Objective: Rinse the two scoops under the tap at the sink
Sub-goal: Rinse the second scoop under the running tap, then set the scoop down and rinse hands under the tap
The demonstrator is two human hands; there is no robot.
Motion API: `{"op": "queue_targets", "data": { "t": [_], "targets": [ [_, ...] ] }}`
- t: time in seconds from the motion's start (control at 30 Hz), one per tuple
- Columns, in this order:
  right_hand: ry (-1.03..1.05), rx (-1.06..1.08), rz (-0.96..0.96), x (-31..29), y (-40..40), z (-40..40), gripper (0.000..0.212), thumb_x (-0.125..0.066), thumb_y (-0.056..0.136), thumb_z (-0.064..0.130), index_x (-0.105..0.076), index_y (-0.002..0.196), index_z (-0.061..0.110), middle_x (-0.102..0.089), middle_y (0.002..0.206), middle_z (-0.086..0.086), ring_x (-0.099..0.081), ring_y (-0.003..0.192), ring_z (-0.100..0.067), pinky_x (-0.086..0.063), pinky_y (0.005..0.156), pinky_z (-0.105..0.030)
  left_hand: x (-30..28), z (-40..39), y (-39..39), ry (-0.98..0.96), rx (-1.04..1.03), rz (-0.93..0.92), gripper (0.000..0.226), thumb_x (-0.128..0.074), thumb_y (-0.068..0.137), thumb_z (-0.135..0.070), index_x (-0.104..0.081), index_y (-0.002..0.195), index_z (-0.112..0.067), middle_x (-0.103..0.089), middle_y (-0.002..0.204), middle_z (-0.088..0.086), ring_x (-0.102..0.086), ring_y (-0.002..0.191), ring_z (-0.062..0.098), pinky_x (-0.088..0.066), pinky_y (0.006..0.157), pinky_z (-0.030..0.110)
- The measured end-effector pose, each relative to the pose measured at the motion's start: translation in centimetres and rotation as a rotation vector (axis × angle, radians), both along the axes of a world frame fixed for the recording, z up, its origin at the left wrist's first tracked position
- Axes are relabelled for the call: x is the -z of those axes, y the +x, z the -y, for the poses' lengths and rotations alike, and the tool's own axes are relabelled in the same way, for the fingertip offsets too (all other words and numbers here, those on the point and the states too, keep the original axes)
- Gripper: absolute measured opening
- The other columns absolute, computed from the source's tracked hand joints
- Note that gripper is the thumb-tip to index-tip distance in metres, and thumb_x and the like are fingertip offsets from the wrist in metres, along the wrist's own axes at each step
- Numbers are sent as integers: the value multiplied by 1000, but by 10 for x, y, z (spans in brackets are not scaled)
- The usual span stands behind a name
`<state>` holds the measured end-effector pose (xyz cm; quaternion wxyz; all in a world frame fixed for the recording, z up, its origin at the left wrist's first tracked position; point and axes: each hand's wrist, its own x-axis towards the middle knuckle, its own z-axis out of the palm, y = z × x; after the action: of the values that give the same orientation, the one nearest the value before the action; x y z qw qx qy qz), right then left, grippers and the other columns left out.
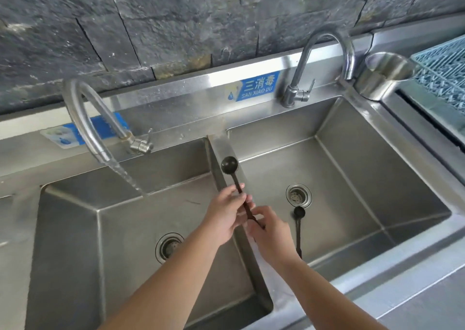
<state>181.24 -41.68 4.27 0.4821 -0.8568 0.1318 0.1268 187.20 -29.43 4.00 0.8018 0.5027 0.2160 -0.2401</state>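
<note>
Over the divider of the steel double sink (221, 158), the left hand (227, 212) and right hand (270, 231) both gripped one black scoop (229, 164); the second scoop (299, 212) lay in the right basin. The left tap (83, 118) ran, well apart. A blue label (254, 86) read "SAN XIAO DU".

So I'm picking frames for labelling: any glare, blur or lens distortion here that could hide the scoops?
Head view: wide-angle bending curves the sink rim and wall; soft overall. Glare on the steel backsplash, not on the scoops. The scoop held by left hand and right hand reads clearly; the second scoop is dark but distinct.
</note>
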Motion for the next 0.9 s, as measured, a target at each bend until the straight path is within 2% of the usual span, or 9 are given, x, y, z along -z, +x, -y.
{"op": "queue_targets", "data": {
  "t": [0.13,0.23,0.33,0.4,0.53,0.7,0.77,0.83,0.9],
  "targets": [
    [105,209,-79,15,20,56,10,-62,81,21,-64,77,30,-72,70,10,-61,56,2,-40,45,-8,3,59,15,129,122,37,26,-52,94,-4,-62,115,-15,-56,86,12,-67,68,19,-52,59,32],
    [61,264,-151,34,32,98,10,-64,79,25,-66,71,30,-70,67,10,-60,57,1,-39,44,-11,21,104,24,198,163,18,27,-52,94,-1,-64,109,-18,-56,87,12,-67,69,21,-58,64,36],
    [-46,213,-244,61,44,135,10,-61,81,28,-70,78,27,-69,69,8,-64,69,-12,-46,55,-24,55,145,32,300,210,-50,27,-55,92,-1,-67,93,-25,-64,88,10,-68,76,25,-60,70,41],
    [-62,189,-332,84,51,152,12,-60,81,25,-72,82,23,-71,73,3,-66,72,-18,-55,62,-29,85,165,37,444,251,-86,24,-58,89,-4,-68,88,-26,-70,95,11,-70,82,26,-55,63,32],
    [-63,122,-488,139,68,171,15,-60,82,23,-73,84,15,-73,81,-4,-69,78,-22,-58,71,-32,150,190,37,630,317,-210,25,-57,85,-1,-71,101,-14,-72,94,14,-65,82,28,-48,68,33],
    [-97,-73,-587,205,85,176,28,-63,82,24,-63,56,18,-62,56,3,-60,61,-14,-35,44,-12,216,203,28,659,237,-351,35,-50,80,10,-69,68,-17,-64,63,6,-55,57,19,-41,43,18],
    [-136,-135,-635,223,89,174,16,-62,81,20,-73,72,14,-72,75,-7,-66,79,-23,-42,57,-18,233,206,28,688,191,-401,36,-49,77,14,-70,68,-14,-64,66,8,-56,63,22,-43,49,21],
    [-179,-162,-655,239,92,172,22,-59,81,17,-74,94,9,-73,99,-15,-65,98,-29,-47,73,-26,247,209,29,702,140,-463,32,-49,75,14,-73,75,-9,-62,68,11,-55,67,22,-42,52,24],
    [-193,-170,-670,251,93,170,28,-56,81,17,-71,102,5,-70,107,-17,-62,104,-33,-47,77,-27,260,210,28,730,129,-494,29,-53,72,12,-74,73,-9,-66,71,12,-58,69,24,-47,57,29]
  ]
}}
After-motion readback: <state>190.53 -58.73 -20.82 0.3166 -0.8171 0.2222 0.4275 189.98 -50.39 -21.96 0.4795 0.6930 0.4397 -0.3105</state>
